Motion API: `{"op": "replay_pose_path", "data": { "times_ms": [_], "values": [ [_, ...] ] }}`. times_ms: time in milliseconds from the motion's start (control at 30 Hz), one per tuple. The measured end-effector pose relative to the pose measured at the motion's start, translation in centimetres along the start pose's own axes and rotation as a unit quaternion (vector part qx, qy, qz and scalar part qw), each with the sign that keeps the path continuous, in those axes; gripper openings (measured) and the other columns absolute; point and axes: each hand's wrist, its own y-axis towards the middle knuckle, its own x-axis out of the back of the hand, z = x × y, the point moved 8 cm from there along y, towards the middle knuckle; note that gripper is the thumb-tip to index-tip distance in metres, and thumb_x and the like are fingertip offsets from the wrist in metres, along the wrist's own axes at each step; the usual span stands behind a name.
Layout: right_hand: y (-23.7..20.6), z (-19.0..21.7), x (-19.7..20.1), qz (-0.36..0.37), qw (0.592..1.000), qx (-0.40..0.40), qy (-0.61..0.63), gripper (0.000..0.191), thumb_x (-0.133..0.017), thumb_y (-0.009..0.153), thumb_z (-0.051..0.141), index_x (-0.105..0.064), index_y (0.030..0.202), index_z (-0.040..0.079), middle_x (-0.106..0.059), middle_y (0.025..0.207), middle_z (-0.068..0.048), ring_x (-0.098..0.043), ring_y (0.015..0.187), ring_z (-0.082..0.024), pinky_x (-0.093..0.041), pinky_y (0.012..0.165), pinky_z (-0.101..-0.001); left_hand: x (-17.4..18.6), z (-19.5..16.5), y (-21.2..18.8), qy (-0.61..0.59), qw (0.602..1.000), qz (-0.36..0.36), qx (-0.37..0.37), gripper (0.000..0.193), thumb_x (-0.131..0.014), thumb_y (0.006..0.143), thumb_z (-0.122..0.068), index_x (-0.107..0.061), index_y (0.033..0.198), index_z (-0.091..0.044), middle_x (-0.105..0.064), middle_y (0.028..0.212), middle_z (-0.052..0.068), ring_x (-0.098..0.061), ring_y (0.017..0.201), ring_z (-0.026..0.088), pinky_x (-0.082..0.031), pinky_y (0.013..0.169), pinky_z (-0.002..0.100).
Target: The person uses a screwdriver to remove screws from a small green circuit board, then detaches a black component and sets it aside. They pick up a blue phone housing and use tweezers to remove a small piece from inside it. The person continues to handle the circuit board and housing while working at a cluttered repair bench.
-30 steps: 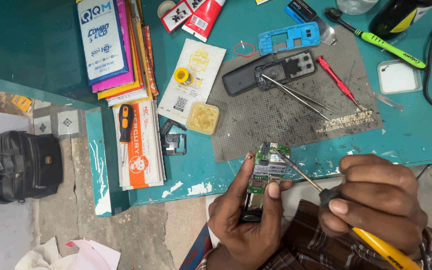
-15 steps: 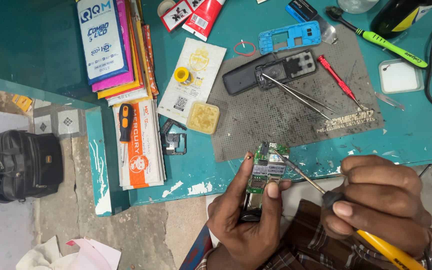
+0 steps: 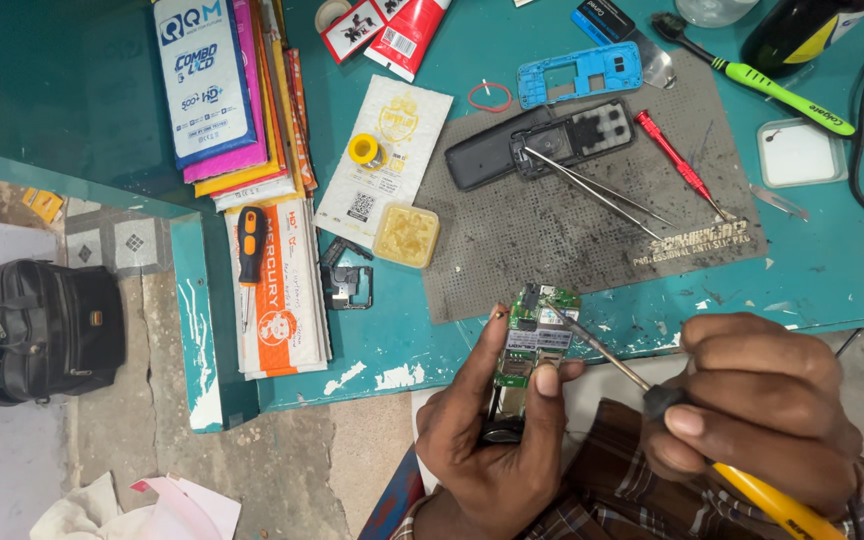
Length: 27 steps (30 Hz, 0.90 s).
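My left hand [image 3: 497, 440] grips a small phone circuit board [image 3: 534, 335], green with a white label, held upright just off the table's front edge. My right hand [image 3: 757, 410] is closed around a screwdriver [image 3: 652, 390] with a black collar and yellow handle. Its thin metal shaft slants up to the left and the tip touches the top of the board. My left thumb presses on the board's face.
A grey work mat [image 3: 592, 210] carries a black phone shell [image 3: 542, 145], tweezers [image 3: 597, 190] and a red screwdriver [image 3: 677, 160]. Nearby lie a blue phone frame [image 3: 577, 75], a green toothbrush [image 3: 772, 85], a solder spool [image 3: 364, 150], a flux tin [image 3: 407, 235], stacked packets [image 3: 252, 130] and a black bag [image 3: 37, 330] on the floor.
Both hands and the board have kept almost the same place; the screwdriver tip stays on the board's top end with only a slight shift.
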Motion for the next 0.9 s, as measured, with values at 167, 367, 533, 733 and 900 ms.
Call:
{"op": "replay_pose_path", "data": {
  "times_ms": [167,367,533,733,900],
  "values": [
    [-0.4,-0.37,0.05,0.022,1.0,0.002,-0.011,0.026,-0.081,0.088,0.021,-0.061,0.098,0.008,-0.06,0.087,-0.003,-0.061,0.086,-0.017,-0.063,0.069,-0.036,0.07,0.09,-0.11,-0.002,1.0,-0.01,0.007,0.045,-0.069,0.099,0.004,-0.056,0.14,0.014,-0.082,0.095,0.018,-0.083,0.088,0.02,-0.065,0.081,0.027],
    [-0.6,-0.27,-0.03,-0.003,1.0,-0.006,-0.019,0.026,-0.08,0.089,0.022,-0.06,0.097,0.008,-0.061,0.086,-0.004,-0.06,0.085,-0.018,-0.063,0.068,-0.037,0.0,0.03,-0.1,-0.002,1.0,-0.008,-0.002,0.045,-0.069,0.099,0.004,-0.055,0.141,0.013,-0.082,0.096,0.018,-0.083,0.09,0.02,-0.065,0.081,0.027],
    [-0.24,-0.36,-0.21,0.0,1.0,0.006,-0.012,0.026,-0.081,0.089,0.021,-0.06,0.097,0.007,-0.06,0.087,-0.004,-0.06,0.085,-0.018,-0.063,0.067,-0.0362,0.02,0.19,-0.1,0.005,1.0,-0.008,0.005,0.045,-0.069,0.098,0.004,-0.056,0.14,0.013,-0.082,0.095,0.017,-0.083,0.089,0.019,-0.065,0.081,0.027],
    [-0.34,-0.31,-0.19,0.037,0.999,0.012,-0.017,0.027,-0.083,0.088,0.018,-0.061,0.098,0.007,-0.06,0.089,-0.004,-0.06,0.085,-0.019,-0.062,0.069,-0.0384,0.04,0.31,-0.07,0.0,1.0,-0.007,0.008,0.045,-0.069,0.098,0.004,-0.056,0.14,0.013,-0.082,0.095,0.017,-0.083,0.089,0.019,-0.066,0.08,0.027],
    [-0.53,-0.44,-0.08,0.029,0.999,-0.005,-0.013,0.027,-0.082,0.088,0.019,-0.06,0.099,0.008,-0.06,0.089,-0.004,-0.061,0.086,-0.018,-0.062,0.069,-0.0364,0.04,0.31,-0.08,0.005,1.0,-0.007,0.01,0.045,-0.069,0.098,0.004,-0.056,0.14,0.012,-0.082,0.095,0.017,-0.083,0.089,0.019,-0.065,0.08,0.027]
  ]
}}
